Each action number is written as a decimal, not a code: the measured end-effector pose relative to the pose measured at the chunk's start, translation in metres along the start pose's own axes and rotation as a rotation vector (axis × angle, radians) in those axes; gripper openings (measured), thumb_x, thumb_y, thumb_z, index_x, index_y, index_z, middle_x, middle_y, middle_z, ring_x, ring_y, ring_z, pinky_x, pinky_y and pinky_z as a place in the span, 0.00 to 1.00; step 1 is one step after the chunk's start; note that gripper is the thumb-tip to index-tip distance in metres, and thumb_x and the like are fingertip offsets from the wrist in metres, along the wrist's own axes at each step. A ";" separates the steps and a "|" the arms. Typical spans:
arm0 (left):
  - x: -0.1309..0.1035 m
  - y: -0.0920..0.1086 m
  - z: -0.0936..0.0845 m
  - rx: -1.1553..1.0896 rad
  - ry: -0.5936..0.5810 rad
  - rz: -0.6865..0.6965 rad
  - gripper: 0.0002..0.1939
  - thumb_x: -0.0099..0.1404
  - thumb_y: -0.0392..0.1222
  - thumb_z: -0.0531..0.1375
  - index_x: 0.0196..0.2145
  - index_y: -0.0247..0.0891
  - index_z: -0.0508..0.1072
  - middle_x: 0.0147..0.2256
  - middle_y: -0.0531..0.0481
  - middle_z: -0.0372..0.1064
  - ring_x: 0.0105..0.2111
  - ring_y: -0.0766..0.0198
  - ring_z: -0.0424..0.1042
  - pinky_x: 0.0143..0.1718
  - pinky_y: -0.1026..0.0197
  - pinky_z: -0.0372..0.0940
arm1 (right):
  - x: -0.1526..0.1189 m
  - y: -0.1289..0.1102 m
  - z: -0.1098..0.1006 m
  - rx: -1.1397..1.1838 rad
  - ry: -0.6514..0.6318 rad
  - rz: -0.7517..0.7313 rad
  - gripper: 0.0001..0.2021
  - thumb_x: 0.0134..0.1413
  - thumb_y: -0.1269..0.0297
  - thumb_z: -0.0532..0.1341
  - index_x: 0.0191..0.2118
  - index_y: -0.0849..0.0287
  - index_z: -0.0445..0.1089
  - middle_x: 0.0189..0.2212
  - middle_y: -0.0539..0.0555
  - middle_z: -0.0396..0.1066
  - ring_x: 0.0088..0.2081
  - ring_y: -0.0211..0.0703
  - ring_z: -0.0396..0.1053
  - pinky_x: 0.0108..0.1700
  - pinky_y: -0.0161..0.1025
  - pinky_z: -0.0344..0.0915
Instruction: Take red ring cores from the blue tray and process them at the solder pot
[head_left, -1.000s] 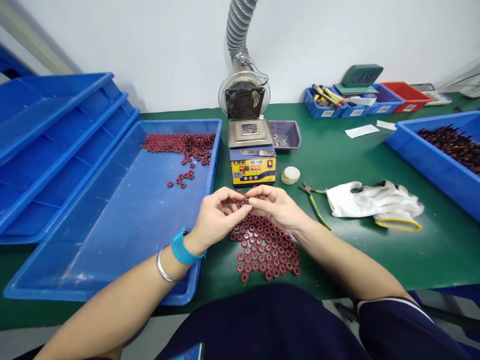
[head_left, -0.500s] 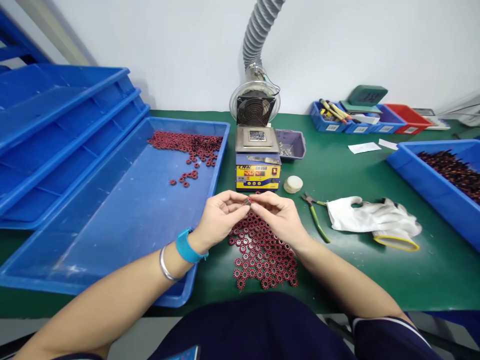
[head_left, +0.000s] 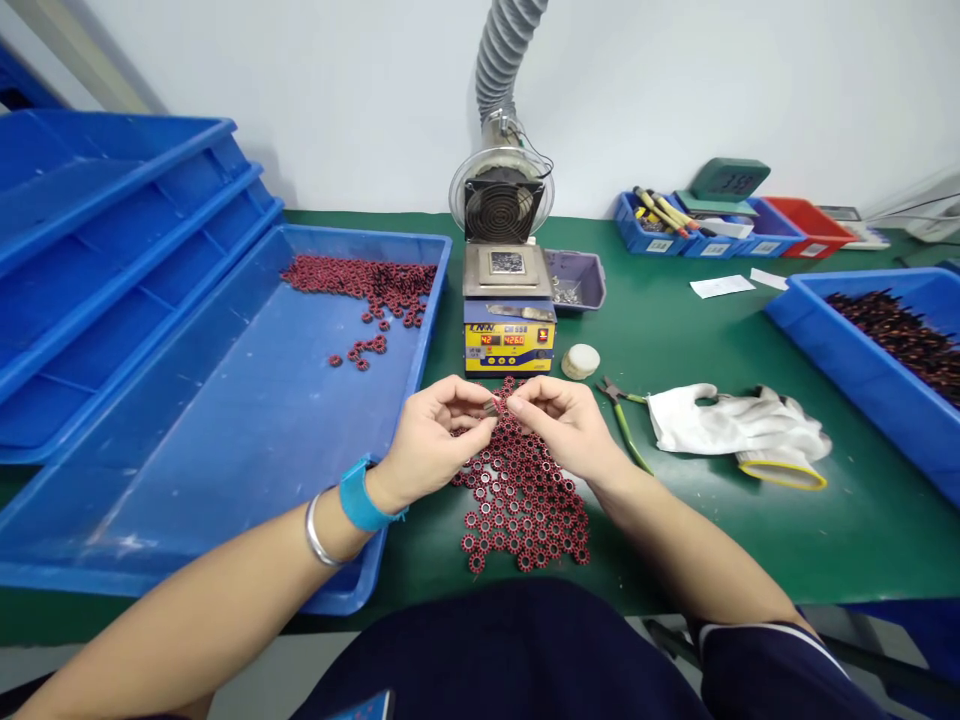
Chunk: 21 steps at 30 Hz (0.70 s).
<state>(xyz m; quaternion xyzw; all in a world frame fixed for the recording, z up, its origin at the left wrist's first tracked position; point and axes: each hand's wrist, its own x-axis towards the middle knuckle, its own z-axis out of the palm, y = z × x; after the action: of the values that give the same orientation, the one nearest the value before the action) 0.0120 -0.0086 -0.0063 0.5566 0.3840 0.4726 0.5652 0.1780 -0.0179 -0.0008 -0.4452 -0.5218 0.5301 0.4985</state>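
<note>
The left hand (head_left: 439,437) pinches a small red ring (head_left: 492,407) in its fingers, above the ring pile (head_left: 531,487) on the worktop (head_left: 862,530); the right hand (head_left: 564,425) is just beside (its grip I cannot tell).

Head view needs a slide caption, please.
Small part held between left hand and right hand, over red rings on green table.

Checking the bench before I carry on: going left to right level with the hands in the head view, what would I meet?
Stack of blue trays, large blue tray, left hand, small part, right hand, pliers, white gloves, blue bin.
</note>
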 end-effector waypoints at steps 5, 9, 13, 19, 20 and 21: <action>-0.003 0.006 0.001 0.000 -0.030 0.046 0.11 0.50 0.32 0.68 0.32 0.33 0.72 0.33 0.49 0.75 0.30 0.68 0.76 0.34 0.66 0.74 | -0.002 -0.007 -0.003 -0.045 0.018 -0.042 0.19 0.45 0.48 0.68 0.23 0.61 0.68 0.18 0.47 0.64 0.20 0.30 0.58 0.23 0.32 0.57; -0.004 0.007 0.001 -0.022 -0.023 0.066 0.10 0.51 0.32 0.67 0.32 0.34 0.72 0.33 0.49 0.74 0.31 0.68 0.76 0.33 0.68 0.74 | -0.003 -0.010 -0.011 -0.119 0.098 -0.143 0.17 0.51 0.51 0.65 0.24 0.60 0.67 0.18 0.46 0.63 0.20 0.31 0.58 0.24 0.32 0.57; -0.004 0.005 -0.002 -0.027 -0.028 0.077 0.09 0.52 0.32 0.66 0.32 0.34 0.72 0.33 0.49 0.73 0.31 0.68 0.75 0.33 0.68 0.73 | -0.002 -0.017 -0.023 -0.195 0.128 -0.308 0.11 0.56 0.61 0.63 0.25 0.59 0.67 0.20 0.47 0.64 0.23 0.32 0.61 0.27 0.33 0.59; -0.004 0.002 0.000 0.003 -0.066 0.080 0.08 0.53 0.31 0.65 0.33 0.35 0.73 0.34 0.49 0.73 0.33 0.67 0.74 0.33 0.68 0.73 | -0.003 -0.019 -0.024 -0.391 -0.198 -0.493 0.02 0.54 0.70 0.63 0.35 0.59 0.71 0.37 0.55 0.72 0.42 0.41 0.71 0.48 0.44 0.67; -0.004 0.001 0.001 0.010 -0.068 0.082 0.08 0.53 0.31 0.65 0.33 0.35 0.73 0.34 0.49 0.73 0.34 0.67 0.74 0.34 0.68 0.73 | -0.003 -0.019 -0.023 -0.406 -0.221 -0.505 0.03 0.54 0.71 0.63 0.36 0.59 0.71 0.38 0.56 0.72 0.43 0.42 0.71 0.49 0.45 0.68; -0.004 0.001 0.001 0.018 -0.073 0.084 0.08 0.53 0.31 0.65 0.33 0.35 0.73 0.34 0.49 0.72 0.34 0.67 0.74 0.34 0.68 0.73 | -0.003 -0.018 -0.023 -0.418 -0.236 -0.511 0.03 0.54 0.72 0.63 0.35 0.59 0.71 0.38 0.56 0.72 0.43 0.42 0.71 0.49 0.45 0.68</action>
<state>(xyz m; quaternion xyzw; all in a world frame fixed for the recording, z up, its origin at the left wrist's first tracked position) 0.0118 -0.0130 -0.0059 0.5942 0.3437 0.4717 0.5535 0.2023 -0.0187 0.0161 -0.3283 -0.7677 0.3178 0.4494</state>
